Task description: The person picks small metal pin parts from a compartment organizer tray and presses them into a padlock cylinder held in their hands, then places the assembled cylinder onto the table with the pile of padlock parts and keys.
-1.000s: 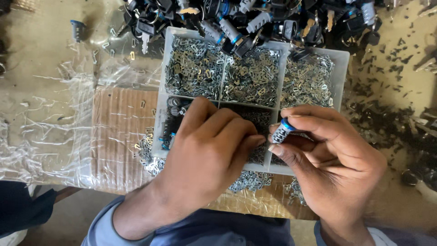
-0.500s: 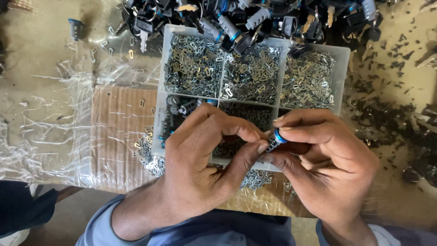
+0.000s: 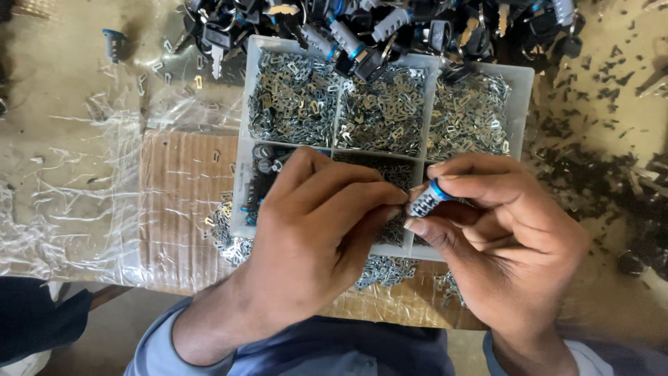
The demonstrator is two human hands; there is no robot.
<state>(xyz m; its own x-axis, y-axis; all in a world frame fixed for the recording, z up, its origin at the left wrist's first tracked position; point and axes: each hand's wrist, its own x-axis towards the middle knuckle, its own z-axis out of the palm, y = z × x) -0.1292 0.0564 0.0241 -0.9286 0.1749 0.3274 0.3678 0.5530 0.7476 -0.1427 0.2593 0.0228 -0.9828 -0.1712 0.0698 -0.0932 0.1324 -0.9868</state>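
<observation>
My right hand (image 3: 504, 244) grips a small grey lock cylinder with a blue ring (image 3: 426, 200) between thumb and fingers, over the near side of a white compartment tray (image 3: 245, 150). My left hand (image 3: 313, 237) has its fingertips pinched together right against the cylinder's end; whether a small metal piece is between them is hidden. The tray's far compartments hold several small silver metal wafers (image 3: 379, 111). A near-left compartment holds dark cylinder parts (image 3: 263, 167), partly covered by my left hand.
A heap of dark lock cylinders and keys (image 3: 376, 28) lies beyond the tray. Loose wafers (image 3: 226, 237) spill on a cardboard sheet (image 3: 181, 202) under clear plastic wrap (image 3: 69, 202). A lone dark cylinder (image 3: 113, 43) stands far left. Dark metal debris (image 3: 598, 167) covers the right.
Both hands have drawn closer together. My left fingertips now meet the cylinder's end, and my right hand has turned the cylinder slightly.
</observation>
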